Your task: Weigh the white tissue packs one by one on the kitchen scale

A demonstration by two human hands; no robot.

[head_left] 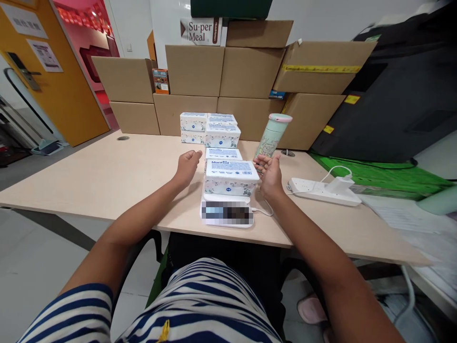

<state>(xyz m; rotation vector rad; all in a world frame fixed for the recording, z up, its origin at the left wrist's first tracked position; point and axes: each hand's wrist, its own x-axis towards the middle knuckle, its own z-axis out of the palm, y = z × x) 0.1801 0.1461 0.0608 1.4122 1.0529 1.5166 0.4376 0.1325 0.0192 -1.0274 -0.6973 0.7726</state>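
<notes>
My left hand (pixel 188 167) is loosely closed, with nothing visible in it, a little left of the tissue packs and apart from them. My right hand (pixel 270 177) has its fingers loosely curled and apart, holding nothing, beside the right end of the front tissue pack (pixel 230 178). Whether it touches that pack I cannot tell. The front pack, white with a floral print and blue lettering, rests on a flat white device (pixel 207 196) whose front panel is pixelated. Just behind lies a second tissue pack (pixel 223 153). Farther back, several more packs (pixel 193 125) are stacked two high.
A pale green tumbler (pixel 273 136) stands behind my right hand. To the right lies a white power strip (pixel 323 190) with a plug and cable. Cardboard boxes (pixel 194 70) line the back of the wooden table (pixel 107 176). A green slab (pixel 378 178) lies at the right.
</notes>
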